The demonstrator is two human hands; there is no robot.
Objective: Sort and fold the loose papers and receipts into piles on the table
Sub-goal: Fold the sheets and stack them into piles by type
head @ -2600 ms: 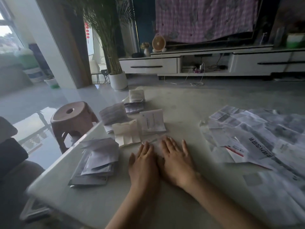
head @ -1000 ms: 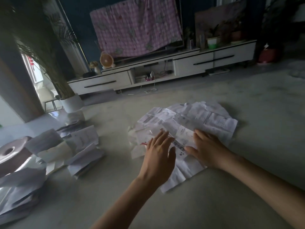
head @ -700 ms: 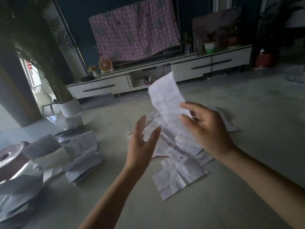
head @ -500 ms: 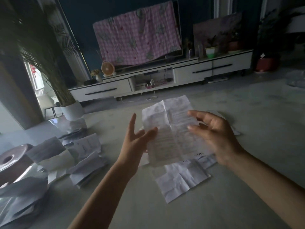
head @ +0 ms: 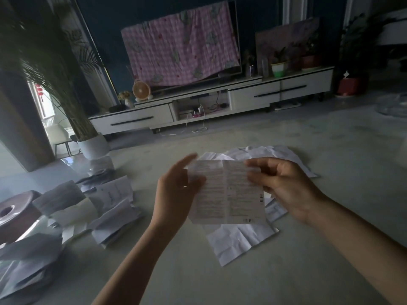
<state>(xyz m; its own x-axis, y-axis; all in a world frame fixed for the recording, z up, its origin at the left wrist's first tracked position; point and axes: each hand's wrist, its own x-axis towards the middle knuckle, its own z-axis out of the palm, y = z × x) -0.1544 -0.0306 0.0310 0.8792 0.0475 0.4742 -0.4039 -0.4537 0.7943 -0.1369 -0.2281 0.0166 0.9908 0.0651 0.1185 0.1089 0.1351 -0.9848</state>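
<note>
Head view: pale grey desk [head: 286,274]; left hand [head: 176,194] and right hand [head: 284,190], each grip pinching creased white printed receipt [head: 229,194] above it; beyond, loose white paper heap [head: 271,153]; folded piles [head: 112,201] leftward. Risk: pinch may slip, skewing fold.

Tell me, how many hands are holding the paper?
2. The left hand pinches the left edge of the paper, thumb in front. The right hand pinches its upper right edge. No other hand is in view.
</note>
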